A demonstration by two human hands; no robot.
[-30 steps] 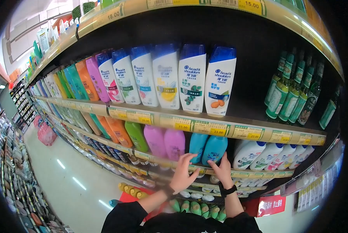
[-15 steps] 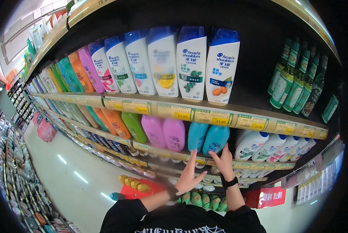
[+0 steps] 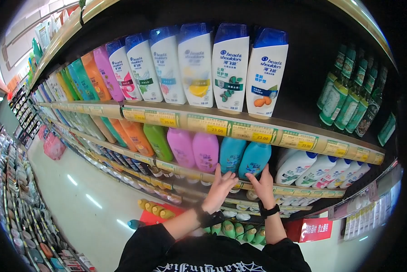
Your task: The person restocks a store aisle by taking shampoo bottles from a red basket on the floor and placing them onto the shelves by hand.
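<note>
Two teal shampoo bottles stand side by side on the second shelf. At the base of the left teal bottle (image 3: 232, 155) is my left hand (image 3: 219, 189), one finger up along its left side and the others curled at its front. My right hand (image 3: 263, 185) grips the lower part of the right teal bottle (image 3: 255, 157), thumb in front and fingers at its right side. Parts of the fingers behind the bottles are hidden. Immediately left stand pink bottles (image 3: 205, 152), then a green bottle (image 3: 157, 143).
White blue-capped shampoo bottles (image 3: 229, 68) line the upper shelf, with green glass-like bottles (image 3: 344, 102) at its right. More white bottles (image 3: 298, 169) stand right of my hands. A price rail (image 3: 240, 129) runs above the teal bottles. Yellow bottles (image 3: 157, 210) sit low down.
My left hand has shifted slightly left, and its spread fingers have curled in at the left teal bottle. My right hand stays at the right one. The view has shifted a little.
</note>
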